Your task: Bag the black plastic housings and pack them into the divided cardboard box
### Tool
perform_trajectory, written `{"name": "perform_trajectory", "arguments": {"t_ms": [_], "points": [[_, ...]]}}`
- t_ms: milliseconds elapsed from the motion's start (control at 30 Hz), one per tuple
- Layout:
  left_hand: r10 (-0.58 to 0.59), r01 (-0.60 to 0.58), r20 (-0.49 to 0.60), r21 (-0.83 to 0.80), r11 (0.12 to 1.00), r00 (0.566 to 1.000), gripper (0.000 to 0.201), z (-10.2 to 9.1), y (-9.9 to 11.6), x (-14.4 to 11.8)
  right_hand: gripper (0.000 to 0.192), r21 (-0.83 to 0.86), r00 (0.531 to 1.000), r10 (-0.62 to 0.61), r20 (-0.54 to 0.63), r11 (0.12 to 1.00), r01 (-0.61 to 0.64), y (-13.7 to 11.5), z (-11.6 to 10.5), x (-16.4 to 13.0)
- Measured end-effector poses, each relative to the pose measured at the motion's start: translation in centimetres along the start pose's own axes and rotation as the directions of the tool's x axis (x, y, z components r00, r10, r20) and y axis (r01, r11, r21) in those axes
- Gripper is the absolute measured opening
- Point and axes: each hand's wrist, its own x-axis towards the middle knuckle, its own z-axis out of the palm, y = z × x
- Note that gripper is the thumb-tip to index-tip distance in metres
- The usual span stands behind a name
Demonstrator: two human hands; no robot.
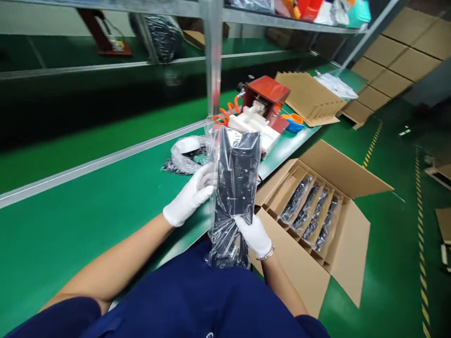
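Observation:
A black flat part wrapped in a clear plastic bag [235,183] stands upright in front of me, over the edge of the green work table [88,206]. My left hand [190,197], in a white glove, grips the bag's left edge about halfway up. My right hand [254,234], also gloved, holds the bag near its lower right side. To the right, on the floor, an open cardboard box [338,188] with dividers holds several similar bagged black parts [312,211].
A crumpled plastic bag with a dark item [185,155] lies on the table. Behind it are a red device [266,94] with an orange coiled hose, white foam pieces, a blue and orange item, and flat cardboard dividers [310,96]. Stacked boxes [398,61] stand far right.

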Motion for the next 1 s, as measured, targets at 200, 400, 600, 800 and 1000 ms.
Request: {"name": "perform_trajectory", "arguments": {"t_ms": [200, 400, 600, 800, 1000], "points": [[0.016, 0.008, -0.292, 0.078, 0.997, 0.956, 0.068, -2.1, -0.4, 0.1, 0.033, -0.226, 0.982, -0.048, 0.185, 0.97, 0.089, -2.0, 2.9, 1.1], [0.016, -0.003, -0.303, 0.046, 0.999, 0.953, 0.069, -4.1, 0.0, -1.4, 0.033, -0.291, 0.953, -0.052, 0.3, 0.946, 0.143, -3.7, 3.2, 1.8], [0.022, -0.012, -0.324, 0.031, 0.999, 0.946, 0.063, -4.0, 1.1, -1.6, 0.082, -0.098, 0.947, -0.282, 0.152, 0.949, 0.298, -9.6, 2.9, 4.8], [-0.005, -0.001, -0.303, -0.02, 1.0, 0.953, 0.062, -3.6, 1.2, -1.9, 0.047, -0.44, 0.964, -0.264, 0.024, 0.863, 0.248, -11.8, 6.4, 8.1], [0.003, -0.004, -0.311, -0.004, 1.0, 0.95, 0.061, -3.9, 0.9, -2.1, 0.039, -0.374, 0.968, -0.243, 0.061, 0.894, 0.248, -10.9, 6.7, 8.3]]}}
